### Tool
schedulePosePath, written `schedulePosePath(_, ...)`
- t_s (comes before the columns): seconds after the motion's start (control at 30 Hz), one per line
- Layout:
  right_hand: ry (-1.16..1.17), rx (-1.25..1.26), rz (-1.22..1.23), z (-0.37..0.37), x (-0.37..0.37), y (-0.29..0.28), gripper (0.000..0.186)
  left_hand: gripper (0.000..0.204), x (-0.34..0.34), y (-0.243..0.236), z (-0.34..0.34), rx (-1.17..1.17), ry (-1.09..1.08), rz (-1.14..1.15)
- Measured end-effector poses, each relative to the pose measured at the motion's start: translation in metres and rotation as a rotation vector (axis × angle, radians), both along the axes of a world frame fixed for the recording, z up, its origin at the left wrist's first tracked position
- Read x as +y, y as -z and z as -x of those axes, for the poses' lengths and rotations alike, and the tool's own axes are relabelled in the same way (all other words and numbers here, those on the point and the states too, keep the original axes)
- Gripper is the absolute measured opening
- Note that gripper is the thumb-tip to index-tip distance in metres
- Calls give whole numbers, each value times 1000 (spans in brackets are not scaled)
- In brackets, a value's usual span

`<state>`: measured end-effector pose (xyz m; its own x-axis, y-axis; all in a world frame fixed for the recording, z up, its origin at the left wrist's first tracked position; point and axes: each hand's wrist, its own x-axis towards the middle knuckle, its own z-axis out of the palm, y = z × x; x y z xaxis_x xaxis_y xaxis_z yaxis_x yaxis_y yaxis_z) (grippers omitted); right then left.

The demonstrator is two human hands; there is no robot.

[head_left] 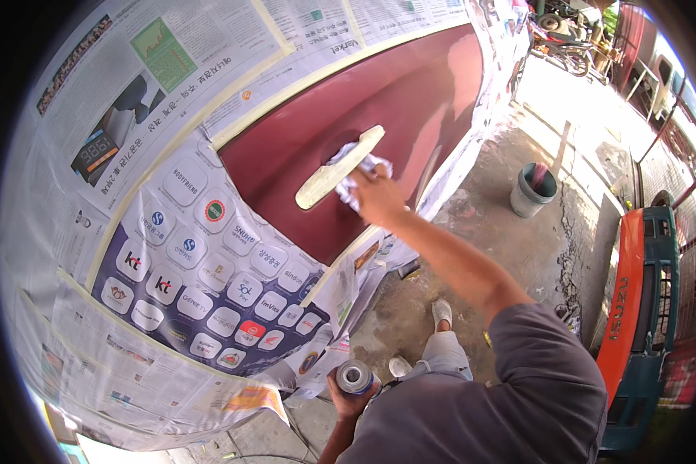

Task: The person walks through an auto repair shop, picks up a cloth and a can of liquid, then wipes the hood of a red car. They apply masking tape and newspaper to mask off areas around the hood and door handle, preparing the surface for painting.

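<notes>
A maroon car door panel [263, 158] is framed by pale masking tape and newspaper [147, 108]. Its handle [325, 179] is covered with cream tape. My right hand [377, 193] grips a crumpled white cloth [346, 203] against the panel at the handle's right side, partly behind it; some of the cloth shows above and below the taped strip. At the lower middle, beside my body, my left hand [341, 397] is wrapped round a metal can [355, 377] with an opening in its top.
A grey bucket [527, 201] with reddish contents stands on cracked concrete at the right. An orange and teal vehicle bumper panel [631, 255] lies along the right side. Motorbikes [568, 48] are at the back right. A hose [286, 456] shows near the bottom edge.
</notes>
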<state>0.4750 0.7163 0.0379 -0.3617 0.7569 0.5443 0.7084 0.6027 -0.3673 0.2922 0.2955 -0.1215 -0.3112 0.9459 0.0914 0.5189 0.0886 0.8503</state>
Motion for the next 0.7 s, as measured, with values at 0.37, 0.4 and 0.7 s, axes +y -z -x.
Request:
schedulePosePath(0.37, -161, 269, -450, -41, 47, -81, 50, 85, 32, -4, -19, -198, 7, -173)
schedulePosePath(0.4, -296, 104, -499, -20, 49, -105, 47, 85, 33, -9, -22, -177, 7, -169)
schedulePosePath(0.7, -709, -406, -1027, -17, 145, -137, 33, 89, 32, 19, -50, -145, -167, -140)
